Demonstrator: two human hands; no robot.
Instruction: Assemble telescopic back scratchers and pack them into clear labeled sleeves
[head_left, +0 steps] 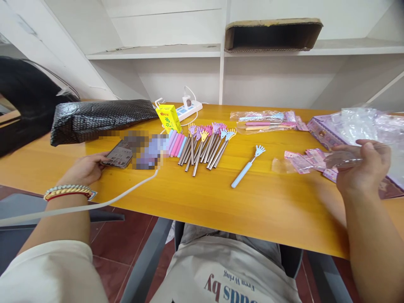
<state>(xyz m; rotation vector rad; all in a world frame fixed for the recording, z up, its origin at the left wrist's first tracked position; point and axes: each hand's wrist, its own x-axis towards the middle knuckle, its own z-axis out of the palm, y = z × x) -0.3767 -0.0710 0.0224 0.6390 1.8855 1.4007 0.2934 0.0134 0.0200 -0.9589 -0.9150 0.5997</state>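
At the right of the frame, the right hand (360, 168) has its grip closed on a clear plastic sleeve (342, 160), thumb on top and fingers curled beneath, holding it just above the tabletop (221, 202). Under and beside the sleeve lies a scatter of pink printed cards (304, 160), and behind the hand sits a heap of crumpled clear bags (369, 122) on a purple box (318, 130).

At the left of the frame, the left hand (83, 168) rests on the tabletop edge, fingers loosely curled around the near end of a phone (118, 155) lying flat with its screen lit; the grip is on the phone, not lifted. A beaded bracelet (67, 191) circles that wrist, and a white cable (94, 202) runs from the phone past it.

In the middle lies a single blue hand-shaped back scratcher (248, 166), well apart from both hands. Left of it, a fanned row of similar scratchers (205, 147) lies with coloured heads pointing away. Behind stand a yellow drink carton (169, 118), a power strip (187, 110) and a black padded bag (101, 118). Packed scratchers (265, 120) lie at the upper right.
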